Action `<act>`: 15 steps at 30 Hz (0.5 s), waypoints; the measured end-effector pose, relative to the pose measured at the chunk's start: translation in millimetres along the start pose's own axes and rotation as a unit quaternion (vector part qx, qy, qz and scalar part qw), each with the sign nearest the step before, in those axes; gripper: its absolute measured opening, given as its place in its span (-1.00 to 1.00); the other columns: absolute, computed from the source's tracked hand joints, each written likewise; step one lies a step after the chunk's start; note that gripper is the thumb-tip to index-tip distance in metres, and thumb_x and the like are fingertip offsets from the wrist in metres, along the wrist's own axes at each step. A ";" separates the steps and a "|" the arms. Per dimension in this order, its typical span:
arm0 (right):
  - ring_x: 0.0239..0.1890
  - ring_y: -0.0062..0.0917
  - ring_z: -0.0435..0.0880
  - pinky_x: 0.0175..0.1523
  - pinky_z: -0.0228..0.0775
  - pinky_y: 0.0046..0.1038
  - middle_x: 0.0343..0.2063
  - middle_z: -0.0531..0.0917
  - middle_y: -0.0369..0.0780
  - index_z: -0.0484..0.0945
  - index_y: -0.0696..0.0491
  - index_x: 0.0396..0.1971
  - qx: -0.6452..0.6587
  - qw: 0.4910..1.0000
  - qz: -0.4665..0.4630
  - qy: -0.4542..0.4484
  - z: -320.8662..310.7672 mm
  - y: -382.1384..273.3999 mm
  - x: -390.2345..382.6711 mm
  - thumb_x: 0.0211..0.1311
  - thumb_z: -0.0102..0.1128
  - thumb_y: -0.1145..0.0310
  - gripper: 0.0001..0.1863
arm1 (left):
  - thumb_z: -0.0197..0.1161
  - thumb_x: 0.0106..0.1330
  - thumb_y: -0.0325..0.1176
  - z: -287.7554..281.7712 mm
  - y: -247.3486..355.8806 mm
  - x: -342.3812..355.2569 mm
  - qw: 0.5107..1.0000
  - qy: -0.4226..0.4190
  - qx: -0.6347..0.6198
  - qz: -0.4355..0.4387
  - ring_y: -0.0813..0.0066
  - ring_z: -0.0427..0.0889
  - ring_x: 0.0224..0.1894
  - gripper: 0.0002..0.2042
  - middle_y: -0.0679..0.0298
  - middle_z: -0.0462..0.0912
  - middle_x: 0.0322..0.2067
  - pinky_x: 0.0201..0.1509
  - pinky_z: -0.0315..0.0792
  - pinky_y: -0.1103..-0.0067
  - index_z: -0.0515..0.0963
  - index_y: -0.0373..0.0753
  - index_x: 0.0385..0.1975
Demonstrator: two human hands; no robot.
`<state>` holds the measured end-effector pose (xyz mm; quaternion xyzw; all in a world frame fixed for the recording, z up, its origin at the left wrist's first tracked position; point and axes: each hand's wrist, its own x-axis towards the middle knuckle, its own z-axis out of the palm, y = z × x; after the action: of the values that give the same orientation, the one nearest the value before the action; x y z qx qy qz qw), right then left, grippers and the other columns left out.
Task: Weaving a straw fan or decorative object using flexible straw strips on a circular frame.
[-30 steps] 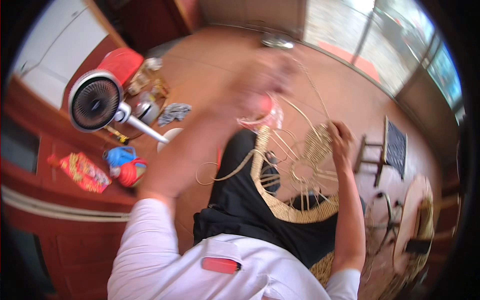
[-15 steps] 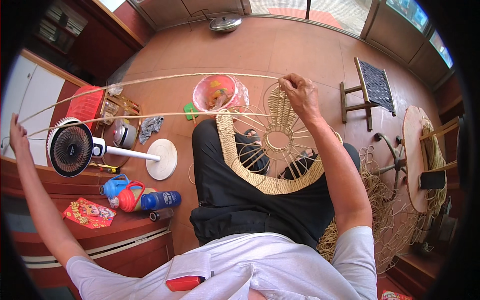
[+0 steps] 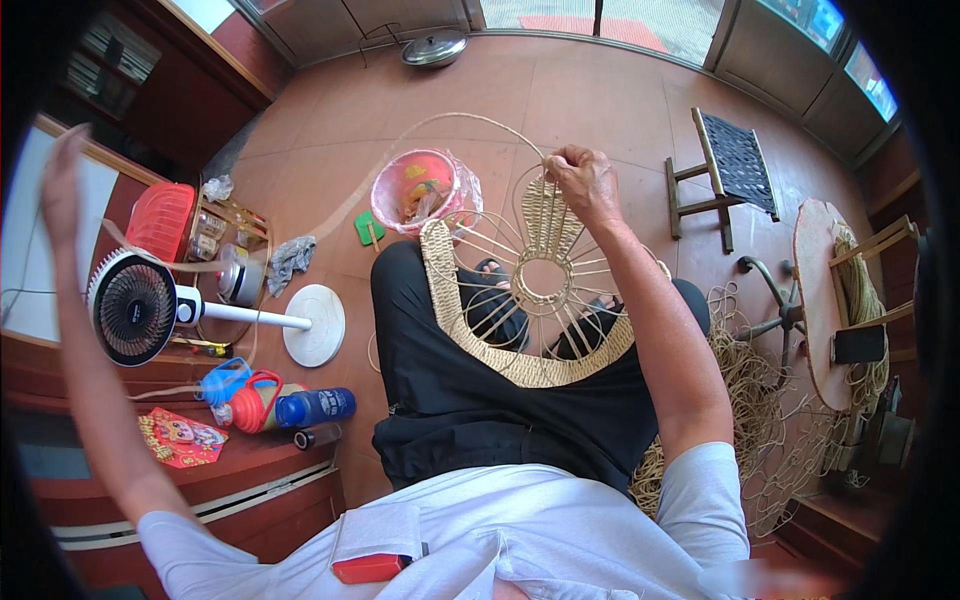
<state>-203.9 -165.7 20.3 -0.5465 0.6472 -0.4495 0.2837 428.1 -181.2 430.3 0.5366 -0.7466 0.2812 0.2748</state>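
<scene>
On my lap rests a round wire frame partly woven with straw-coloured cord; its woven band (image 3: 530, 372) curves along the near side. A woven teardrop panel (image 3: 548, 215) fills part of its far side. My right hand (image 3: 583, 185) is pinched at the top of that panel, gripping the cord (image 3: 460, 117). From there the cord arcs slackly leftward and blurs in front of the fan. My left hand (image 3: 62, 185) is raised at the far left, its fingers smeared by motion. Whether any cord is in it cannot be made out.
A fan (image 3: 137, 307), bottles (image 3: 315, 406) and a red paper (image 3: 183, 438) are at left. Ahead stand a pink bucket (image 3: 412, 190) and a pan lid (image 3: 434, 48). To the right are a folding stool (image 3: 738, 165), tangled cord (image 3: 725, 400) and a round board (image 3: 815, 300).
My left hand has swung upward at the far left. The cord, stretched taut in two strands before, now hangs in loose loops. My right hand keeps its pinch at the panel.
</scene>
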 end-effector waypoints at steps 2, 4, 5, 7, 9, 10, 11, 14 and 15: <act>-0.35 -0.41 0.83 -0.08 0.65 -0.32 -0.46 0.84 -0.20 0.85 0.05 -0.33 -0.025 0.999 0.020 0.019 -22.3 7.4 -7.7 0.25 0.25 0.12 -0.67 | 0.22 0.59 -0.27 113.5 213.3 -51.0 0.966 -0.076 -0.238 0.062 0.28 0.75 0.07 -0.74 0.11 0.77 0.02 0.27 0.55 0.42 0.75 -0.26 0.03; -0.37 -0.45 0.82 -0.13 0.64 -0.34 -0.48 0.83 -0.20 0.85 0.07 -0.33 -0.022 1.000 0.018 0.006 -15.2 -2.4 -4.9 0.27 0.26 0.13 -0.67 | 0.20 0.57 -0.32 150.1 334.3 -99.2 0.950 -0.119 -0.283 0.051 0.16 0.72 0.14 -0.73 0.10 0.77 0.02 0.32 0.53 0.34 0.72 -0.27 0.10; -0.37 -0.45 0.82 -0.13 0.64 -0.34 -0.48 0.83 -0.20 0.85 0.07 -0.33 -0.020 1.000 0.004 -0.001 -7.4 -9.7 -3.6 0.27 0.26 0.13 -0.67 | 0.18 0.54 -0.38 178.1 355.9 -117.0 0.932 -0.131 -0.330 0.076 0.09 0.70 0.18 -0.72 0.07 0.75 0.06 0.35 0.51 0.28 0.71 -0.27 0.12; -0.37 -0.49 0.81 -0.16 0.63 -0.37 -0.49 0.83 -0.19 0.84 0.09 -0.31 0.025 0.999 0.019 -0.016 -0.2 -17.3 -6.4 0.31 0.27 0.16 -0.68 | 0.18 0.53 -0.39 251.1 410.3 -135.3 0.921 -0.074 -0.363 0.121 0.05 0.68 0.21 -0.66 0.08 0.74 0.10 0.36 0.49 0.27 0.63 -0.23 0.25; -0.35 -0.51 0.82 -0.15 0.63 -0.37 -0.45 0.84 -0.18 0.84 0.12 -0.24 0.025 0.999 0.031 -0.007 -4.5 -14.0 -10.2 0.35 0.30 0.17 -0.69 | 0.19 0.54 -0.38 306.8 443.0 -142.0 0.922 -0.053 -0.369 0.104 0.07 0.68 0.21 -0.65 0.09 0.73 0.10 0.35 0.49 0.26 0.61 -0.21 0.27; -0.35 -0.51 0.82 -0.14 0.63 -0.38 -0.44 0.84 -0.18 0.83 0.12 -0.22 0.021 0.999 0.030 -0.002 -8.2 -11.6 -11.5 0.36 0.30 0.17 -0.68 | 0.17 0.56 -0.35 329.2 452.7 -140.6 0.911 -0.094 -0.380 0.131 0.06 0.69 0.17 -0.67 0.08 0.73 0.09 0.30 0.51 0.24 0.60 -0.21 0.25; -0.35 -0.51 0.82 -0.13 0.63 -0.39 -0.43 0.85 -0.18 0.83 0.13 -0.21 0.021 0.999 0.030 0.000 -6.9 -13.6 -13.9 0.37 0.31 0.17 -0.68 | 0.16 0.59 -0.33 336.4 454.2 -137.1 0.899 -0.137 -0.386 0.157 0.06 0.71 0.14 -0.69 0.08 0.73 0.07 0.25 0.53 0.22 0.59 -0.20 0.24; -0.35 -0.52 0.82 -0.13 0.62 -0.40 -0.43 0.85 -0.18 0.82 0.14 -0.19 0.013 1.000 0.017 0.010 -10.3 -19.1 -19.2 0.40 0.30 0.18 -0.68 | 0.15 0.62 -0.28 343.0 453.9 -127.9 0.846 -0.277 -0.442 0.111 0.10 0.73 0.05 -0.75 0.05 0.73 0.00 0.11 0.56 0.24 0.61 -0.25 0.12; -0.35 -0.52 0.82 -0.13 0.62 -0.40 -0.43 0.85 -0.18 0.82 0.14 -0.19 0.011 1.000 0.019 0.010 -9.6 -16.8 -18.2 0.40 0.30 0.18 -0.68 | 0.15 0.62 -0.28 343.5 452.8 -123.4 0.845 -0.279 -0.444 0.111 0.10 0.73 0.05 -0.75 0.05 0.73 0.00 0.11 0.56 0.24 0.61 -0.25 0.12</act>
<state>-200.2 -145.6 37.2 -0.5261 0.6552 -0.4568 0.2919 -8.2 -226.6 48.5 0.3269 -0.8914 -0.2128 0.2310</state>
